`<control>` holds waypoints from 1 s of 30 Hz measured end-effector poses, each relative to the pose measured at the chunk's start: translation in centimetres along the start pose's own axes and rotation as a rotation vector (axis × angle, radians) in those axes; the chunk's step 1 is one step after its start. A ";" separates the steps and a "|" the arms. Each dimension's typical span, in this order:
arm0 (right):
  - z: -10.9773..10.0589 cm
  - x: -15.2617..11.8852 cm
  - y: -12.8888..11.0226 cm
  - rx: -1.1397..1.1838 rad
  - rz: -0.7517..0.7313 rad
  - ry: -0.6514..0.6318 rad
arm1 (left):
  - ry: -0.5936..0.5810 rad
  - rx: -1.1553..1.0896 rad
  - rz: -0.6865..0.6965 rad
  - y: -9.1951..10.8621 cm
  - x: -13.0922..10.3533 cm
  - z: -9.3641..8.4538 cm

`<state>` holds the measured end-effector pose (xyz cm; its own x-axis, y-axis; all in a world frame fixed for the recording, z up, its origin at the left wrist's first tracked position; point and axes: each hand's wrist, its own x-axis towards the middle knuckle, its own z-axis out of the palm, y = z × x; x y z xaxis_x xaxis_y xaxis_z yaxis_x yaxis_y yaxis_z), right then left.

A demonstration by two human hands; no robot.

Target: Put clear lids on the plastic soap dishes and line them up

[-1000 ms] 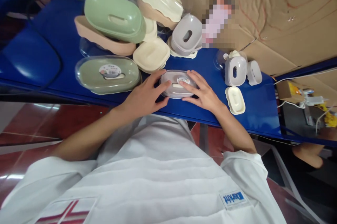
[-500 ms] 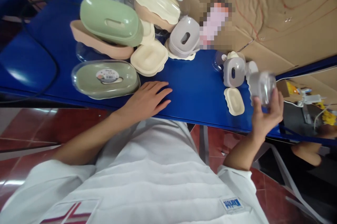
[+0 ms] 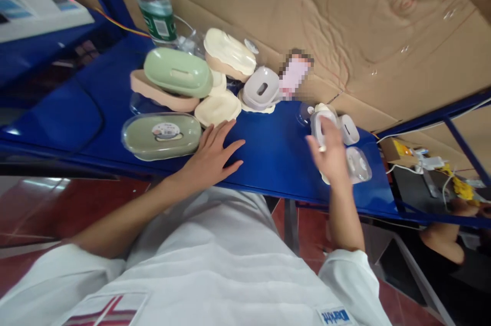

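Observation:
My left hand [image 3: 215,155] lies flat on the blue table [image 3: 276,155], fingers spread, holding nothing. It touches the edge of a green soap box in clear wrapping [image 3: 163,136]. My right hand [image 3: 330,155] hovers over the table's right end, blurred, with its fingers apart. Just right of it a small grey box in clear wrapping [image 3: 359,165] lies on the table. Behind its fingertips stand a small grey lid [image 3: 317,122] and a white piece [image 3: 350,129].
Behind my left hand is a pile of soap dishes: green lid [image 3: 178,71], peach tray [image 3: 153,93], cream trays [image 3: 218,108], grey lid [image 3: 262,89]. A water bottle [image 3: 153,1] stands at the back. Cardboard [image 3: 345,24] walls the far side. Cables [image 3: 425,165] lie right.
My right hand lifted the wrapped grey box from the table's middle, carried it right and let go of it there. The left hand stayed flat. The view tilted up.

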<state>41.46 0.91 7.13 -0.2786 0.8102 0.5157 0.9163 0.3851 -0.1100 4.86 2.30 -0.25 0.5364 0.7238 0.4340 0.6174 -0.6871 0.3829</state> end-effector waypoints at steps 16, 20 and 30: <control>4.5 5.4 -6.7 0.043 -0.370 -0.022 | 0.012 -0.031 0.352 -0.1 -0.5 -0.4; 5.4 3.1 -7.3 0.167 -0.408 -0.112 | 0.040 -0.004 0.300 -0.4 -0.6 0.1; 3.4 3.7 -4.7 0.263 -0.284 -0.334 | -0.005 0.040 0.250 -1.0 -0.9 0.7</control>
<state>35.16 3.61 6.71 -0.6224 0.7379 0.2610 0.6995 0.6740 -0.2374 4.15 2.35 -1.56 0.6780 0.5320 0.5072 0.4874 -0.8419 0.2316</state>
